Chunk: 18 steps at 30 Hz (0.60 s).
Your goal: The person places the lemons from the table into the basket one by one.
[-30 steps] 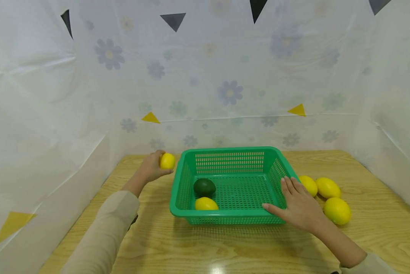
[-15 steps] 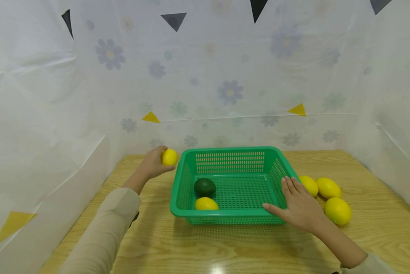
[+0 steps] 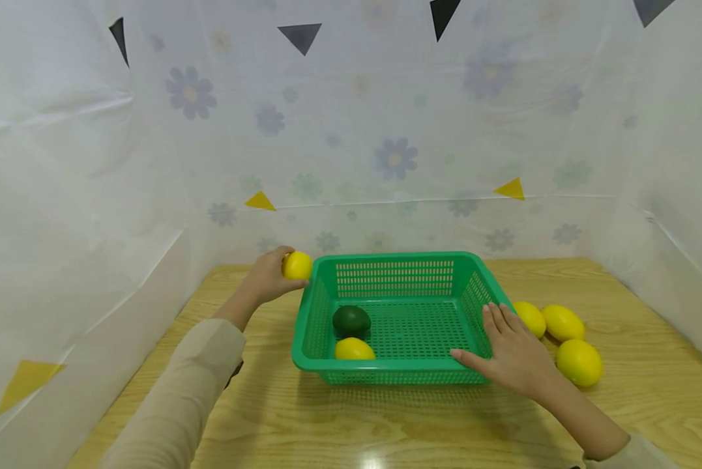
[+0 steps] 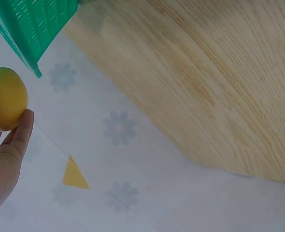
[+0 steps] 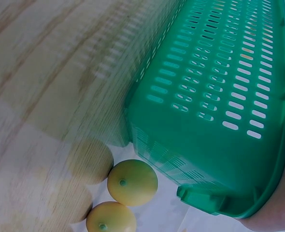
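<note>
My left hand (image 3: 271, 277) grips a yellow lemon (image 3: 298, 266) by the left rim of a green plastic basket (image 3: 397, 365). In the left wrist view the lemon (image 4: 6, 99) sits against the fingertips, a short way from the basket's corner (image 4: 31, 60). A dark green avocado (image 3: 351, 321) and another lemon (image 3: 354, 349) lie inside the basket at its left end. Across the basket's right front corner rests my right hand (image 3: 511, 355), fingers straight and thumb on the front rim. The right wrist view shows only part of that hand (image 5: 273, 210) beside the basket's wall (image 5: 195, 140).
Three more lemons lie on the wooden table (image 3: 386, 430) right of the basket: one partly behind the right hand (image 3: 529, 318), one lemon (image 3: 564, 323) beside it, and a nearer lemon (image 3: 579, 363). White flowered sheeting (image 3: 351, 130) encloses the table's back and sides.
My left hand has risen slightly and moved right with its lemon, from beside the basket to its left rim. The right hand, the basket and the other fruit have stayed put.
</note>
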Motion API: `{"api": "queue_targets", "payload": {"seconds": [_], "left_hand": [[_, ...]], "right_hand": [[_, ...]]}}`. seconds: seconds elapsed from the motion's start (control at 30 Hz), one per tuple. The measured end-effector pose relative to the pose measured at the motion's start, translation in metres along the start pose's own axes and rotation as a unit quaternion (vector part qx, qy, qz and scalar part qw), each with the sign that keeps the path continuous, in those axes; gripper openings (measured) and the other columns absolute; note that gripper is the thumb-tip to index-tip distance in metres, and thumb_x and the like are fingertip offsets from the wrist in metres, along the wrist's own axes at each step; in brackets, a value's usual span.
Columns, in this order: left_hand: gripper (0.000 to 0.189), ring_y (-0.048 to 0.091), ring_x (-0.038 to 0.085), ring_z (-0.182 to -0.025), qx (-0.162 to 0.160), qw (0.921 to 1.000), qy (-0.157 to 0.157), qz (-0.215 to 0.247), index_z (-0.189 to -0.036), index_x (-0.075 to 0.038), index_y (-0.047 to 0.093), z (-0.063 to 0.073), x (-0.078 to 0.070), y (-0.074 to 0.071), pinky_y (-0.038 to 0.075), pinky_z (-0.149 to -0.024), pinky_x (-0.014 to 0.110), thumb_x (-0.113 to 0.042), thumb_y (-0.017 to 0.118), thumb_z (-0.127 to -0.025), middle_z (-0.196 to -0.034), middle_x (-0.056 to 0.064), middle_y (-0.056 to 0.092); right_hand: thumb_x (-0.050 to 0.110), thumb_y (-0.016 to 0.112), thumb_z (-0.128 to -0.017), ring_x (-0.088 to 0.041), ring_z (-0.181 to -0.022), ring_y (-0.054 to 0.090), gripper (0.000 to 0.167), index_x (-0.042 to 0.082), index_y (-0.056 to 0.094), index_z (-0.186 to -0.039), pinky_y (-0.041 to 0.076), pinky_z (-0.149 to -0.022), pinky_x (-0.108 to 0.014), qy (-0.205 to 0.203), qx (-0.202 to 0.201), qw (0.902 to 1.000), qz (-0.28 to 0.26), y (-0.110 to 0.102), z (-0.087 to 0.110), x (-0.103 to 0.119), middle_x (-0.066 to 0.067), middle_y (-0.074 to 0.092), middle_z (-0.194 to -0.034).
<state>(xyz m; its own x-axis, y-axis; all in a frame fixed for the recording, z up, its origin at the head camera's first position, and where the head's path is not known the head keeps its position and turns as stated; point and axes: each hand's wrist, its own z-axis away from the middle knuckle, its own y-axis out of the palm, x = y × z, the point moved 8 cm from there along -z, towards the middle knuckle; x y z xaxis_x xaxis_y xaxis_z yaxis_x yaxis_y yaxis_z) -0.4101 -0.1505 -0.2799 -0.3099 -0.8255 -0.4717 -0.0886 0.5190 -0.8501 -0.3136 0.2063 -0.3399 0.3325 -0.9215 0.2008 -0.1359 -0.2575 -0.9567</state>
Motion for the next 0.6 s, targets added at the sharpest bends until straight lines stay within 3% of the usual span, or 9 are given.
{"api": "queue_targets", "payload": {"seconds": [0.6], "left_hand": [[0.068, 0.055, 0.036, -0.109, 0.014, 0.9995, 0.001, 0.028, -0.136, 0.002, 0.037, -0.003, -0.020, 0.007, 0.052, -0.086, 0.045, -0.026, 0.069, -0.083, -0.129, 0.024, 0.050]], "right_hand": [[0.062, 0.049, -0.085, -0.051, -0.135, 0.018, 0.098, -0.016, 0.024, -0.139, 0.019, -0.109, -0.059, -0.003, 0.002, 1.0000, 0.000, 0.002, -0.001, -0.001, -0.035, 0.021, -0.146]]}}
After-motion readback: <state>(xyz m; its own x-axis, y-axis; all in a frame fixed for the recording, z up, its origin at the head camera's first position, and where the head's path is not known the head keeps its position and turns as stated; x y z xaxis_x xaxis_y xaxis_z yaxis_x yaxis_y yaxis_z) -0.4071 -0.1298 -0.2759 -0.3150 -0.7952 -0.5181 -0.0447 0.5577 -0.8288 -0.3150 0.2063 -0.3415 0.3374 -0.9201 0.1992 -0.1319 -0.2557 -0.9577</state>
